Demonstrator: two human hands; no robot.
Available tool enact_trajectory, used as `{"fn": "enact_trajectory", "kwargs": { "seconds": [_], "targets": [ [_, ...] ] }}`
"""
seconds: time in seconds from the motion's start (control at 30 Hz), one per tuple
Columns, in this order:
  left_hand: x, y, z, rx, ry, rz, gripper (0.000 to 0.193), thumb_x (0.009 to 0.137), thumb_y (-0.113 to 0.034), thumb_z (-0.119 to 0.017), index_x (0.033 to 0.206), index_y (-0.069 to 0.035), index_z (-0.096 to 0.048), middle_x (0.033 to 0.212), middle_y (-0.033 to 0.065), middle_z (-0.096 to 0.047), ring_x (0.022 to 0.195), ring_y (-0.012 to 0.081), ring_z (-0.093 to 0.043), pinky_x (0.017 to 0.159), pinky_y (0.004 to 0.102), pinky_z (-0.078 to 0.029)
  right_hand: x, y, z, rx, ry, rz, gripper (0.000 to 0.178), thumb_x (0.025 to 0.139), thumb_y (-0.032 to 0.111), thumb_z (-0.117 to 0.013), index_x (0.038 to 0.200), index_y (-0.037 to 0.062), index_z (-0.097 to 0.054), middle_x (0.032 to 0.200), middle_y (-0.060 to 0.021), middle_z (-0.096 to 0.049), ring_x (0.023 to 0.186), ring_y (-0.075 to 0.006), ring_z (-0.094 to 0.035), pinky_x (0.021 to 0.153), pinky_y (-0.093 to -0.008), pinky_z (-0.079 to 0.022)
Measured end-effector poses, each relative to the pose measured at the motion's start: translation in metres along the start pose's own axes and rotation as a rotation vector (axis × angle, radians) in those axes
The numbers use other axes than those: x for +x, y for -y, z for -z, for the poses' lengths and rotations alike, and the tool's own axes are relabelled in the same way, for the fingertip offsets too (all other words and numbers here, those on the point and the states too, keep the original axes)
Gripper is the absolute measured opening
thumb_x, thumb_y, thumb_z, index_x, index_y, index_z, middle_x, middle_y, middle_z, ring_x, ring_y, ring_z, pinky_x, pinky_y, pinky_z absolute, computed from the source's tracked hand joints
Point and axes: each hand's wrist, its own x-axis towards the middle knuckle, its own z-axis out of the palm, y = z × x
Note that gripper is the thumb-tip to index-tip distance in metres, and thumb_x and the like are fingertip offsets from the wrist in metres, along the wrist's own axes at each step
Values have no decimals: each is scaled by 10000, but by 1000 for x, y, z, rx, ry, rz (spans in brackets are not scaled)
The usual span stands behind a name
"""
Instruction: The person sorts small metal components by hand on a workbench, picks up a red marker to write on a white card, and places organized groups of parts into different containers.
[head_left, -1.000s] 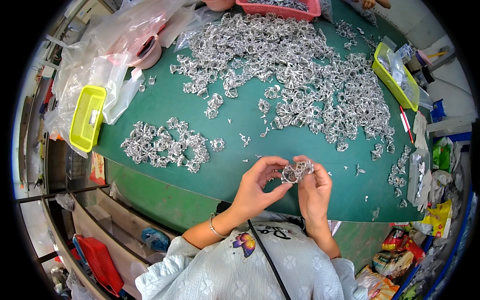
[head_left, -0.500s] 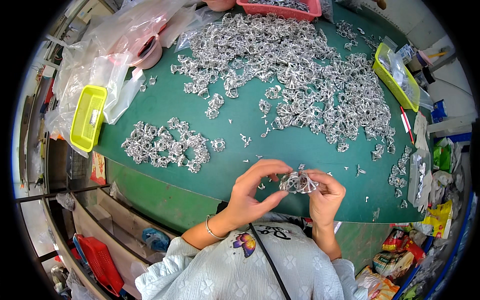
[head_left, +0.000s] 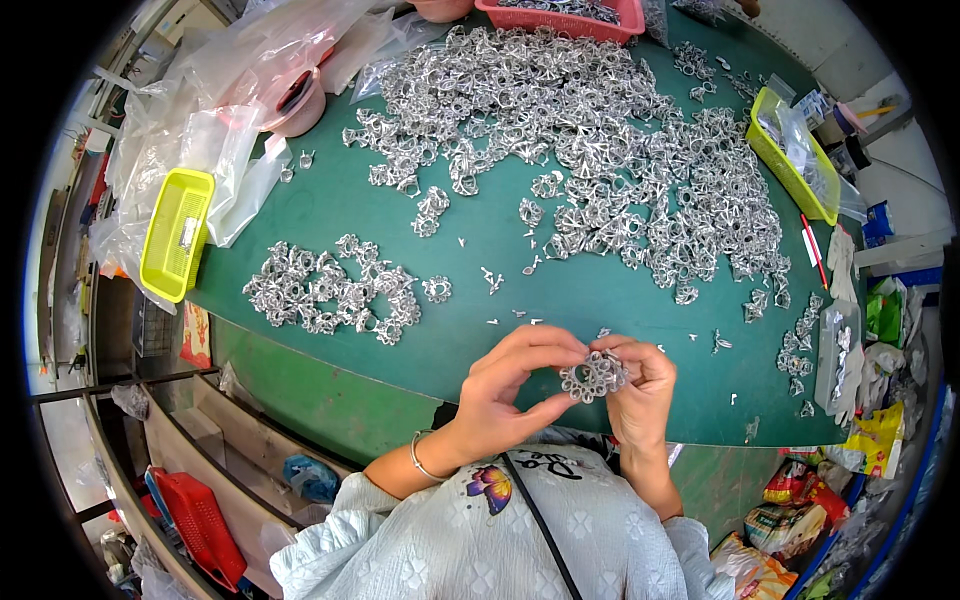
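Observation:
Close to the table's near edge, a silvery openwork metal piece with round loops is held between my two hands. My left hand grips its left side between thumb and fingers. On its right side, the fingers of my right hand are closed, partly hiding the piece. A big heap of similar metal pieces spreads over the far and right parts of the green table. To the left lies a smaller heap, with one single piece beside it. Tiny metal bits are scattered in front of my hands.
A yellow basket stands at the left edge, near plastic bags and a pink bowl. Another yellow basket, a red pen and a clear tray line the right edge. A pink basket sits far back.
The metal piece has turned in my fingers, so its round loops now face up. My right hand has shifted slightly left, closer to my left hand.

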Motion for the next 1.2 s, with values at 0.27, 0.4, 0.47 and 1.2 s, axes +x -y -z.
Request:
{"fn": "enact_trajectory", "kwargs": {
  "seconds": [0.27, 0.4, 0.47, 1.2],
  "targets": [
    [-1, -3, -2, 84, -34, -19, 456, 677, 128, -652, 1110, 40, -538, 1073, 136, -560, 970, 194, -546, 759, 287, -480, -1, 3, -6, 90, -3, -61, 177, 774, -89, -608, 938, -30, -576, 998, -173, -595, 867, -210, -608, 770, -311, -504],
    [2, -2, -4, -471, -139, 331, 394, 802, 38, -590, 1181, 31, -481, 1067, 97, -568, 959, 155, -547, 778, 276, -467, -2, 14, -13, 80, -7, -170, 126, 801, -54, -596, 923, -33, -576, 999, -154, -588, 832, -209, -609, 694, -317, -531],
    [0, 5, 5, -510, -54, 519, 360, 859, -26, -557, 1202, 26, -459, 1057, 80, -571, 949, 140, -549, 788, 272, -462, -4, 11, -6, 62, -12, -155, 94, 822, -11, -595, 912, -33, -579, 971, -138, -596, 783, -204, -611, 622, -313, -534],
    [-7, 15, 4, -681, -109, 640, 290, 897, -98, -538, 1157, 18, -484, 1043, 84, -568, 911, 144, -573, 813, 287, -482, -2, 3, -4, -38, -17, -58, 98, 845, 58, -604, 883, -29, -578, 857, -86, -598, 675, -159, -588, 558, -270, -503]
  ]
}}
